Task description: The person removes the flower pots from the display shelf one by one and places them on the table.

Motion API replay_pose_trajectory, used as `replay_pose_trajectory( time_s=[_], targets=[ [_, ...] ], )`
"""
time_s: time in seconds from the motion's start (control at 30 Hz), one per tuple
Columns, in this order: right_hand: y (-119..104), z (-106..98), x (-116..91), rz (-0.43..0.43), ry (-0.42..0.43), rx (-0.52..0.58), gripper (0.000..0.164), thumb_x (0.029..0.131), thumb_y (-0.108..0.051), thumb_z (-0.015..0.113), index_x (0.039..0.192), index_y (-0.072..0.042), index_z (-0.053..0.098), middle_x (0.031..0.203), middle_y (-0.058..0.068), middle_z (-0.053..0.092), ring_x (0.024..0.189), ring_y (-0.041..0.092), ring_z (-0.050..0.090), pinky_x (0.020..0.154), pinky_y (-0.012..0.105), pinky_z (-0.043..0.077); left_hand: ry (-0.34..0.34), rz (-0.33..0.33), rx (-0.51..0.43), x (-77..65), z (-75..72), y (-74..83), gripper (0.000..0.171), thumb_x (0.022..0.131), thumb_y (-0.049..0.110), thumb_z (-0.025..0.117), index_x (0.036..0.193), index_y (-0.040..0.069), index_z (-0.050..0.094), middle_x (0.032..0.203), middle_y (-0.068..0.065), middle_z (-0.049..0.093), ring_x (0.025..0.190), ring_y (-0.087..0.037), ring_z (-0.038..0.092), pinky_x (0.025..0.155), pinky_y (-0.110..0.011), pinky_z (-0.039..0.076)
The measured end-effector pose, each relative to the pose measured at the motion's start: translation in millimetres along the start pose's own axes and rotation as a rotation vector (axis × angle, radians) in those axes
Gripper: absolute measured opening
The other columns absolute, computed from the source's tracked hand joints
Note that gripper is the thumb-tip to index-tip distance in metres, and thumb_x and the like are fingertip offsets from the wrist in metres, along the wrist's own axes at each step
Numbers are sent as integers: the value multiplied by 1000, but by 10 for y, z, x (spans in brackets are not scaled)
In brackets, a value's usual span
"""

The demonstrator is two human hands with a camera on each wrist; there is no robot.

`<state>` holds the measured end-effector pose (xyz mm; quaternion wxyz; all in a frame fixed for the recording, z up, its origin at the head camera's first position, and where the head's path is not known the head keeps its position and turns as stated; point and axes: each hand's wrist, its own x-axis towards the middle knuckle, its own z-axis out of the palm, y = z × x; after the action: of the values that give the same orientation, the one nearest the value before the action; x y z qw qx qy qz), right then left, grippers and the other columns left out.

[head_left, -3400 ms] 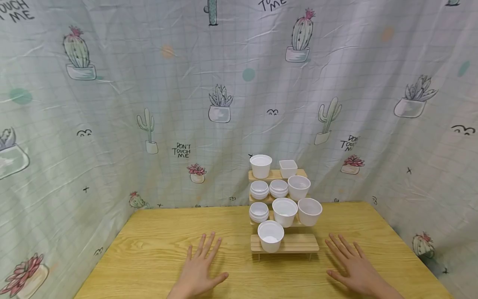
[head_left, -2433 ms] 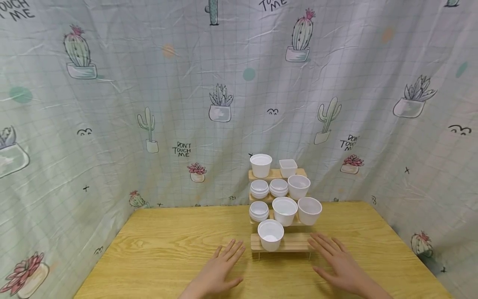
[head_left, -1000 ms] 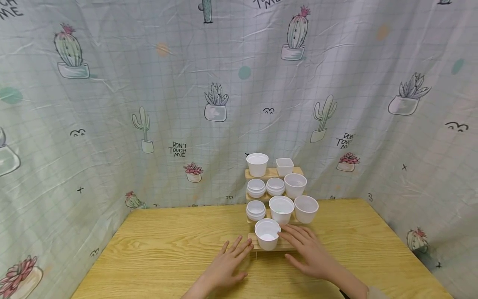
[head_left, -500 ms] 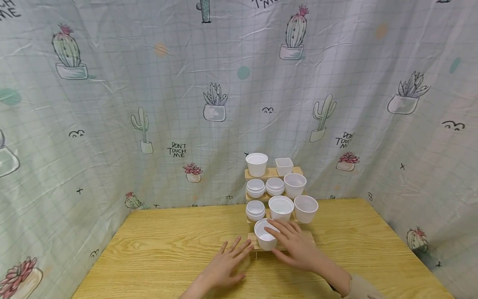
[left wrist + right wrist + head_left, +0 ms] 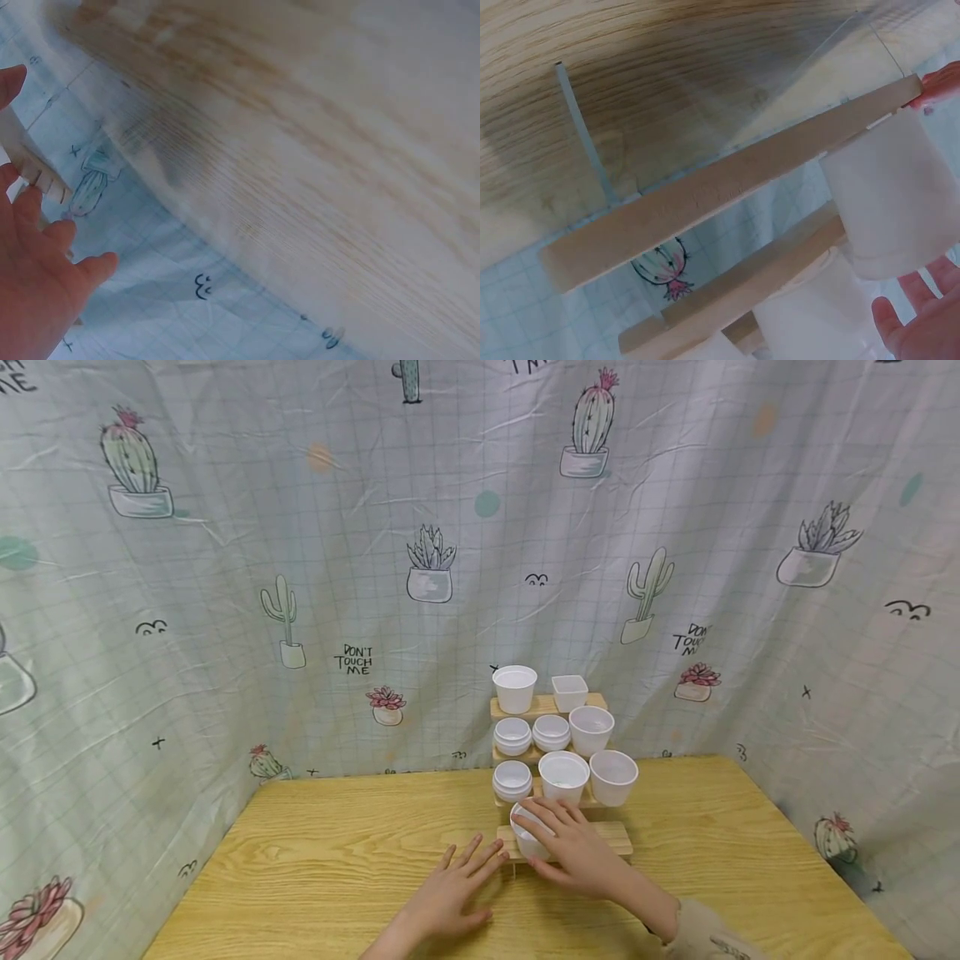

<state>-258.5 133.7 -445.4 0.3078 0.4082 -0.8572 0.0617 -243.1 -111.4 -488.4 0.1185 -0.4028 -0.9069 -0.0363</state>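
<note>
A four-tier wooden rack carries white plastic pots; its lowest shelf bears a single round pot. My right hand reaches over that pot from the right, fingers lying across its mouth and thumb by its front side. In the right wrist view the right hand shows beside the rim of the pot, fingers not wrapped round it. My left hand has its fingers spread, fingertips at the left end of the lowest shelf. The left wrist view shows the left hand near the rack.
On the higher tiers stand small ringed tubs, larger round pots and a square pot. Thin metal legs hold up the lowest shelf on the wood-grain table. A cactus-print curtain surrounds the table's back and sides.
Both hands have come from the table beside the rack to the lowest shelf. My right hand has moved left over the pot; my left hand has stayed at the shelf end lately.
</note>
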Motion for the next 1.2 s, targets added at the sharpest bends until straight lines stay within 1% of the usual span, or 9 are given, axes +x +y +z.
replay_pose_trajectory(
  time_s=[0.17,0.37,0.57,0.8,0.97,1.2],
  targets=[
    [3,48,9,-3,-10,-17,60,79,-37,61,133,-19,42,137,4,44,124,24,42,96,48,36,0,3,-4,0,-1,2,75,80,42,58,142,21,23,148,1,25,133,-32,28,96,-58,34],
    [13,82,12,-25,-7,-31,63,78,-37,62,134,-19,41,136,3,44,124,24,42,95,48,36,-10,-5,-7,-5,22,4,75,80,43,58,143,21,22,148,2,24,135,-30,25,97,-58,33],
    [26,96,21,-46,-14,-16,64,78,-38,62,135,-19,40,137,2,43,123,25,41,95,49,35,-11,-2,-12,-3,45,-5,76,80,43,57,143,22,20,149,2,22,136,-29,22,98,-58,32],
    [44,119,43,-70,-31,-3,59,78,-37,62,132,-21,43,138,3,42,124,26,40,95,50,35,-5,1,-10,4,32,-19,77,78,42,59,143,22,21,149,2,23,134,-31,25,97,-58,33],
    [55,139,41,-89,-30,-5,56,77,-36,63,129,-21,47,136,4,44,123,26,40,93,51,36,-12,-3,-17,0,20,-12,78,78,42,59,143,21,21,149,2,23,135,-30,24,97,-58,33],
    [45,138,34,-84,-23,10,57,76,-35,65,129,-20,47,135,4,45,122,26,41,92,51,37,1,-2,-12,4,40,-14,79,78,43,60,143,21,21,149,3,22,134,-32,26,97,-57,33]
  ],
)
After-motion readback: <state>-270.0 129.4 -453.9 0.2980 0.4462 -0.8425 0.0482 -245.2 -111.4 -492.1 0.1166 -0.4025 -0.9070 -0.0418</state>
